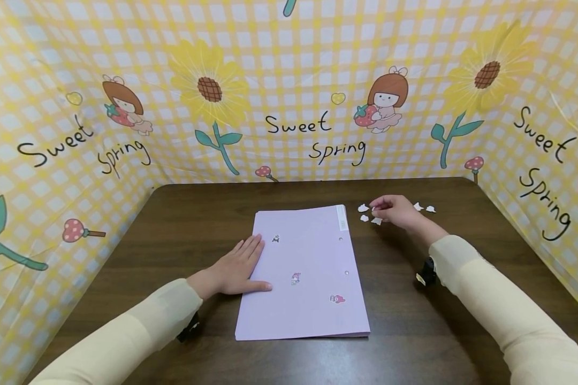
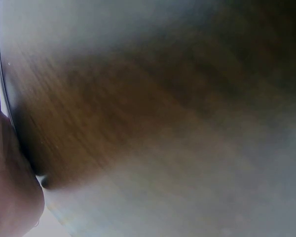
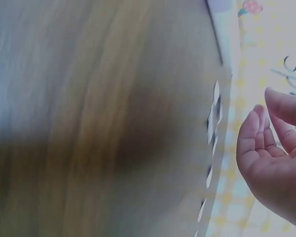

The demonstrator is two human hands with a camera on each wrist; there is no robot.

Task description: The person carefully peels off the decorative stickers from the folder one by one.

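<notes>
A lilac folder (image 1: 313, 256) lies on the table, with a small dark sticker (image 1: 275, 238) and two pink cartoon stickers, one in the middle (image 1: 296, 278) and one lower right (image 1: 337, 299). My left hand (image 1: 238, 267) rests flat across its left edge, fingers straight and thumb spread. Beyond the folder's top right corner, my right hand (image 1: 395, 210) hovers with bent fingers over several small white cut-out pieces (image 1: 363, 207). In the right wrist view, thumb and fingers (image 3: 249, 136) stand slightly apart, with nothing visible between them.
Brown wooden table (image 1: 183, 214) under everything. More white pieces (image 1: 431, 209) lie right of my right hand. A yellow checked cloth (image 1: 289, 69) hangs behind the table and at both sides. The left wrist view is mostly blurred tabletop (image 2: 113, 113).
</notes>
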